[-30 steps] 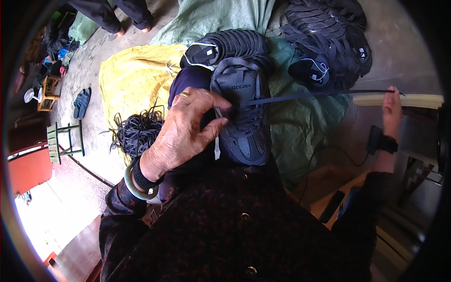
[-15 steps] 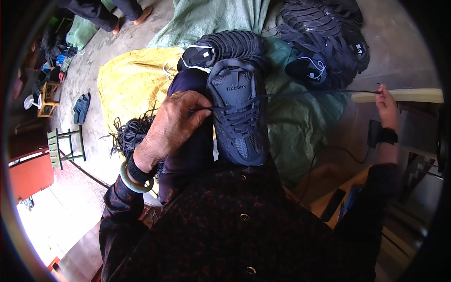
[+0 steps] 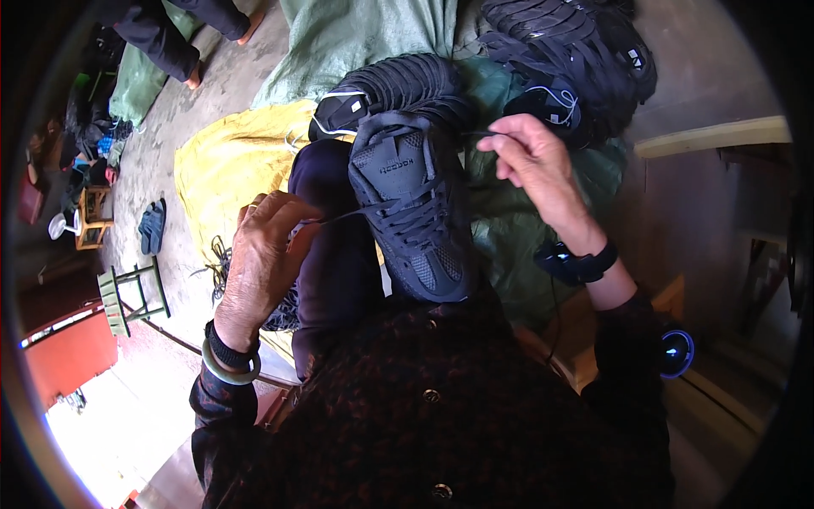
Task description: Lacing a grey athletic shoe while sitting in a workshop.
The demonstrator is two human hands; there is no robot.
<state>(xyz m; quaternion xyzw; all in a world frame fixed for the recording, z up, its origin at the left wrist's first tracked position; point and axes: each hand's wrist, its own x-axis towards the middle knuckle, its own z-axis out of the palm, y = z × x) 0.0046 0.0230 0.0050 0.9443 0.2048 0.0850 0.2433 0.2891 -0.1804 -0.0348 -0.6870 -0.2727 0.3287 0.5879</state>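
A dark grey sneaker [image 3: 405, 174] rests upright on my lap, toe toward me, with a black shoelace [image 3: 341, 214] threaded through its eyelets. Left of the shoe, my left hand [image 3: 264, 246] pinches one stretch of the lace, which runs from the eyelets to its fingers. My right hand [image 3: 538, 170] is raised to the right of the shoe's collar. Its thumb and fingers are closed on a dark lace end that points toward the shoe. A tangle of black laces [image 3: 282, 316] lies beside my left knee, partly hidden by my left hand.
Rows of black shoe uppers [image 3: 415, 83] lie beyond the sneaker, with another heap [image 3: 585, 64] at far right. Beneath are a yellow sack [image 3: 225, 157] and green sheeting [image 3: 517, 233]. Sandals [image 3: 152, 227] and a green stool [image 3: 136, 293] are at left. Another person's legs [image 3: 157, 38] show at far left.
My right hand has come in from the far right to near the shoe's collar. My left hand has drawn left and a little down, away from the shoe, with the lace trailing from it.
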